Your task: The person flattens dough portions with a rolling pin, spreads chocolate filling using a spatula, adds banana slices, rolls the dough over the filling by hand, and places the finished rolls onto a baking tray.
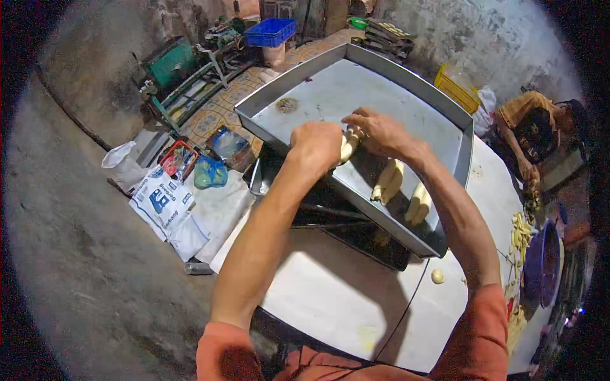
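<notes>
A long pale piece of dough (348, 146) is gripped at its two ends, over the near left edge of a large grey metal baking tray (381, 73). My left hand (316, 143) is closed on its near end, back of the hand up. Curled over the far end is my right hand (381, 132); its fingertips are partly hidden. To the right of them, inside the tray, lie a grooved dough piece (388, 181) and another like it (419, 204), side by side and apart. The tray rests tilted on other dark trays (356, 238).
A small dough ball (437, 276) sits on the white tabletop (330, 305). Many dough strips (520, 238) lie by a purple basin (542, 263) at right, where another person (534, 127) works. A green machine (170, 66), white sacks (166, 200) and a blue crate (271, 32) stand around.
</notes>
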Action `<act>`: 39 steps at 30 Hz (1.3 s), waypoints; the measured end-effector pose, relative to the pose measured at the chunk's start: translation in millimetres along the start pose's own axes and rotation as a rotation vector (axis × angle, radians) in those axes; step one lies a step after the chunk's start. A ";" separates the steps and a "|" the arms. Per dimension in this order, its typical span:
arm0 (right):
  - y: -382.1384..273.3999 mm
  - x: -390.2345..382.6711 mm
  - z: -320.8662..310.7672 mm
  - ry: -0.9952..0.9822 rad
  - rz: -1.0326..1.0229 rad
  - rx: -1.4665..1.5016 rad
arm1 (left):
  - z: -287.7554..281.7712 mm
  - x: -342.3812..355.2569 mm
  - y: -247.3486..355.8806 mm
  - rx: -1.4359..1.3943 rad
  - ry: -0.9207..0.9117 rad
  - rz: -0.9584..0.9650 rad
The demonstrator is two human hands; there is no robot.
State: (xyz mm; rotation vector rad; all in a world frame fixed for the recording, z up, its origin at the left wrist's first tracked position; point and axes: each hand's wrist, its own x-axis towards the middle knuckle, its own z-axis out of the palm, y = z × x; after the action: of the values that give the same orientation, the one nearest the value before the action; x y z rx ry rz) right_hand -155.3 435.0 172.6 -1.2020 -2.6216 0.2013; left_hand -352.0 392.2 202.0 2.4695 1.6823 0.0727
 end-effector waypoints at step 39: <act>-247.7 -459.6 159.5 -0.140 0.101 0.213 | 150.5 -325.3 23.6 -0.700 0.168 -0.342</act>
State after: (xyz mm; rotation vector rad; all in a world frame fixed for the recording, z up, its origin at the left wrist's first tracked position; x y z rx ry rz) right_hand -91.0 -78.5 -1.2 -1.2869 -2.5758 0.5877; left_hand -431.3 67.0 71.9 1.6856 1.7232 0.7087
